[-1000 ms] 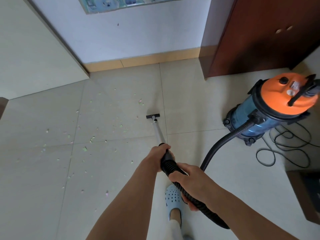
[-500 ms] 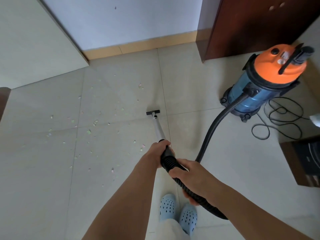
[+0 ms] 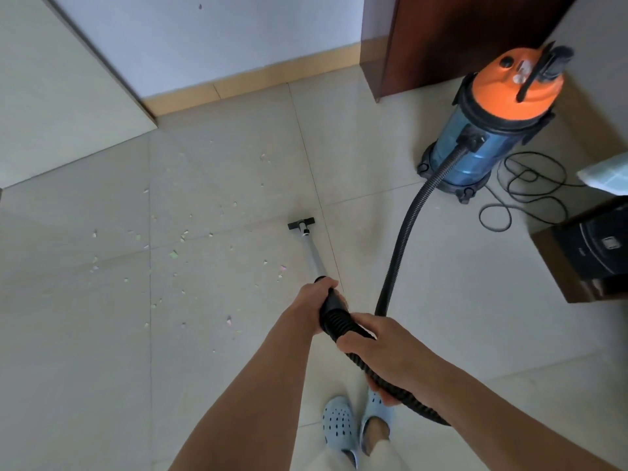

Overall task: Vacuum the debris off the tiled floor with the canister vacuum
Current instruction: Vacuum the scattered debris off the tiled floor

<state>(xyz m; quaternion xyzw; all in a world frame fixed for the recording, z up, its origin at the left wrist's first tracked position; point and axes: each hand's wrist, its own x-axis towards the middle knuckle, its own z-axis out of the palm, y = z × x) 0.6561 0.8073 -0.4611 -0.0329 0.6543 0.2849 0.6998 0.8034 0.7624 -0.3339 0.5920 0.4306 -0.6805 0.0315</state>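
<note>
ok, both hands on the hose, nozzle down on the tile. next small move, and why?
Probably sweep the nozzle to the left. It sits at the right edge of the debris, and nearly all the scraps lie left of it and of the wand. The left hand grips the wand end and the right hand the hose, so both can steer it over.

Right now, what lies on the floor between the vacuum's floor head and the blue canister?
In the head view, only bare tile and a grout line separate the floor head from the canister; the scraps lie left of the head.
</note>
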